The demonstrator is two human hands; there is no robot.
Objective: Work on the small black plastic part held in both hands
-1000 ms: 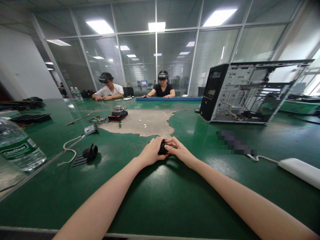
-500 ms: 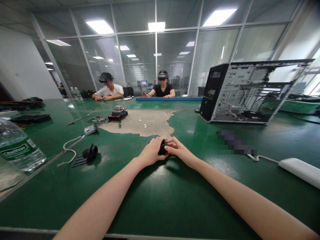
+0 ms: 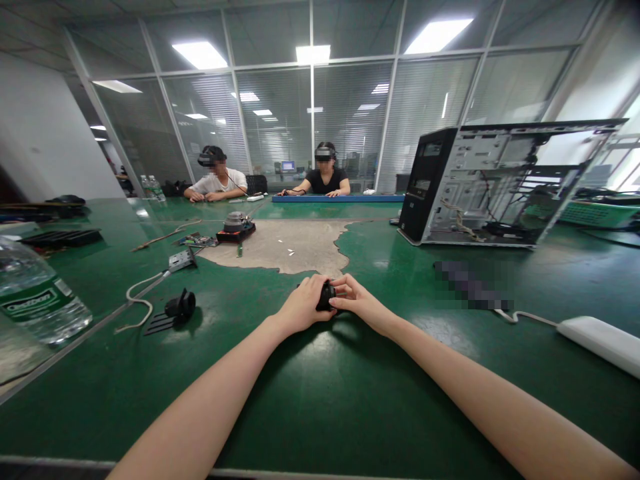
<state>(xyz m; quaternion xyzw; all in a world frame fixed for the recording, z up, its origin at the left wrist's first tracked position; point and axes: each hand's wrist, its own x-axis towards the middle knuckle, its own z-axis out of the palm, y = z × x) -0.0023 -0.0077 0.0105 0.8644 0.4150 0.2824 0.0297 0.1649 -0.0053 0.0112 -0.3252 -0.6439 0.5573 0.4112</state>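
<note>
A small black round part is held between both hands over the green table, near the middle of the view. My left hand is wrapped round its left side and covers much of it. From the right, the fingertips and thumb of my right hand pinch its edge. Another black part with a slotted flat piece lies on the table to the left of my hands.
On the green table are a water bottle at left, a metal connector with a cable, an open computer case at right and a white power strip. Two people sit across the table.
The fingers of my right hand have shifted slightly on the black part. My left hand looks the same. The hand of the person in black has moved slightly left.
</note>
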